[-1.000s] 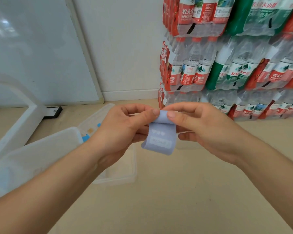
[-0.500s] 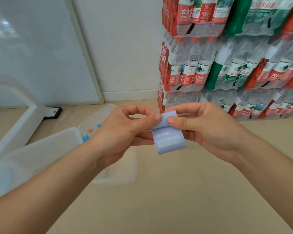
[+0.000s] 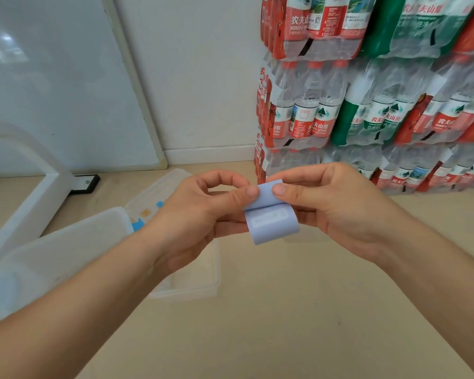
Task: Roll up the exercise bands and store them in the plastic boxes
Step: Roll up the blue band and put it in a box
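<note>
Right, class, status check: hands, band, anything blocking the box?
Left hand and right hand pinching the blue band, part rolled, in midair. Plastic box open below. Nothing in the way.

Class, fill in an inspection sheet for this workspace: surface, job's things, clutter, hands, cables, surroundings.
Surface: beige floor.
Job's things: pale blue exercise band, partly rolled, held in the air; clear plastic box on the floor beneath the left arm; a lidded box beside it.
Clutter: small blue and yellow bits by the boxes.
Hands: left hand and right hand both pinch the band's top edge.
Cables: nothing seen.
Surroundings: stacked packs of bottled water; white board against the wall.
</note>
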`<state>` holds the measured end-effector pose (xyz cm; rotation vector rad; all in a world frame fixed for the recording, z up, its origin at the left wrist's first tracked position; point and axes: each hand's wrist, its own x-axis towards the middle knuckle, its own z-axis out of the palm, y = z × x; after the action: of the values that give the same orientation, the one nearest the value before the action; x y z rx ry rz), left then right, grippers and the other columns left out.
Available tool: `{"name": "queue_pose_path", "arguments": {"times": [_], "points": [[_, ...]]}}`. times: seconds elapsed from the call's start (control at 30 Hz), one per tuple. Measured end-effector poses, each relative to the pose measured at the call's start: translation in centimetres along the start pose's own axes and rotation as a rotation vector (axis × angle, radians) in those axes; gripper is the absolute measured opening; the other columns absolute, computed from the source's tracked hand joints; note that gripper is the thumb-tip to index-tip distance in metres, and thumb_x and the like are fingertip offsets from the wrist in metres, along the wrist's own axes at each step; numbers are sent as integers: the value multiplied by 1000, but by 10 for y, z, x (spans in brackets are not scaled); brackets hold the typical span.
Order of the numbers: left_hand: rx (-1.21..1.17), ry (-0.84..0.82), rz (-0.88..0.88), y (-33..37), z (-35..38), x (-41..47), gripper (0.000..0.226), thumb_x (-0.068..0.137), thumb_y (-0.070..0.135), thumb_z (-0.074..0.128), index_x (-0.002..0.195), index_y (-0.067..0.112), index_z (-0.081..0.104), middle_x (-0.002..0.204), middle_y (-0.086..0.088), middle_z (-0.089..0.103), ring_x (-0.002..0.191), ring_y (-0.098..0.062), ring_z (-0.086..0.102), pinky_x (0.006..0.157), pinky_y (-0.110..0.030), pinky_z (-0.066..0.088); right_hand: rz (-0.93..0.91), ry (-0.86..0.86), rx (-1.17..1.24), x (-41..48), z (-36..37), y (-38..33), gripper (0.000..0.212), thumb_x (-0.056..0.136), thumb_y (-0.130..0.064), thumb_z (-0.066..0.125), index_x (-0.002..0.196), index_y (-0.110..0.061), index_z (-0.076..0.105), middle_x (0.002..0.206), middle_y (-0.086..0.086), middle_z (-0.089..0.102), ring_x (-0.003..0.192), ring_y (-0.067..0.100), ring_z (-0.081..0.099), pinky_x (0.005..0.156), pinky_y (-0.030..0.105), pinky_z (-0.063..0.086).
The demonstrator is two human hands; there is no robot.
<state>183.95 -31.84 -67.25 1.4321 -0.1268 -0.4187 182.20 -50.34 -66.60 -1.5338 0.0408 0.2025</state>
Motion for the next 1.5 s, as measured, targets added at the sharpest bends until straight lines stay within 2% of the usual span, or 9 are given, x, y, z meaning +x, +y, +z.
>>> {"name": "queue_pose_path", "arguments": {"times": [0.23, 0.4, 0.7, 0.87, 1.0, 1.13, 1.27, 1.37, 1.5], "points": [[35, 1, -31, 1, 3, -1, 25, 63, 24, 72, 83, 9, 71, 84, -11, 72, 74, -23, 70, 69, -33, 60, -11, -45, -6, -2, 2, -1, 26, 79, -3, 68, 104, -10, 70, 104, 17, 72, 93, 26, 70, 83, 36, 57], [-48, 56, 36, 1, 4, 0, 27, 65, 15, 73, 89, 5, 67, 86, -14, 74, 76, -24, 71, 65, -30, 58, 4, -85, 26, -6, 3, -4, 44, 63, -18, 74, 105, -17, 61, 106, 20, 69, 86, 22, 70, 69, 29, 55], [39, 110, 165, 0, 9, -1, 22, 56, 18, 77, 78, 16, 69, 81, -7, 72, 75, -20, 69, 70, -31, 57, 11, -90, -68, -3, 4, -1, 45, 75, 7, 70, 113, -14, 59, 99, 24, 71, 95, 36, 70, 86, 43, 56], [111, 96, 226, 0, 11, -2, 25, 54, 15, 78, 77, 18, 68, 76, 2, 70, 67, -14, 66, 65, -27, 55, 16, -106, -36, -3, 3, -1, 39, 75, 10, 68, 108, -11, 63, 103, 24, 70, 90, 29, 70, 78, 33, 55], [142, 69, 246, -1, 10, -4, 26, 60, 0, 78, 73, 20, 68, 74, 1, 71, 69, -16, 67, 64, -26, 53, 36, -128, 0, -4, 4, -3, 31, 71, -6, 72, 101, -9, 68, 97, 17, 71, 84, 21, 66, 73, 27, 52], [223, 49, 263, -3, 10, -4, 32, 65, -9, 78, 74, 19, 66, 76, 4, 68, 76, -12, 65, 63, -24, 52, 15, -74, 20, -3, 6, 0, 33, 61, -21, 73, 92, -12, 72, 102, 21, 71, 83, 22, 68, 85, 37, 53], [133, 14, 173, -2, 8, -4, 29, 65, 11, 82, 86, 25, 69, 91, -10, 69, 83, -20, 68, 75, -28, 56, -7, -73, 71, -1, 4, 2, 25, 65, -9, 73, 90, -12, 69, 93, 14, 74, 81, 20, 69, 82, 34, 55], [64, 47, 72, 1, 7, -5, 24, 68, 29, 74, 89, 19, 69, 87, -9, 67, 77, -19, 63, 66, -22, 54, -25, -62, 85, -2, 2, 0, 20, 74, 2, 68, 86, -14, 67, 84, 7, 72, 73, 16, 66, 66, 22, 55], [64, 59, 32, 1, 7, -4, 27, 66, 27, 71, 88, 13, 70, 85, -8, 68, 73, -15, 62, 64, -20, 54, -37, -48, 94, -3, 3, 0, 25, 75, 10, 67, 83, -14, 66, 83, 7, 71, 72, 14, 66, 65, 20, 53]]}}
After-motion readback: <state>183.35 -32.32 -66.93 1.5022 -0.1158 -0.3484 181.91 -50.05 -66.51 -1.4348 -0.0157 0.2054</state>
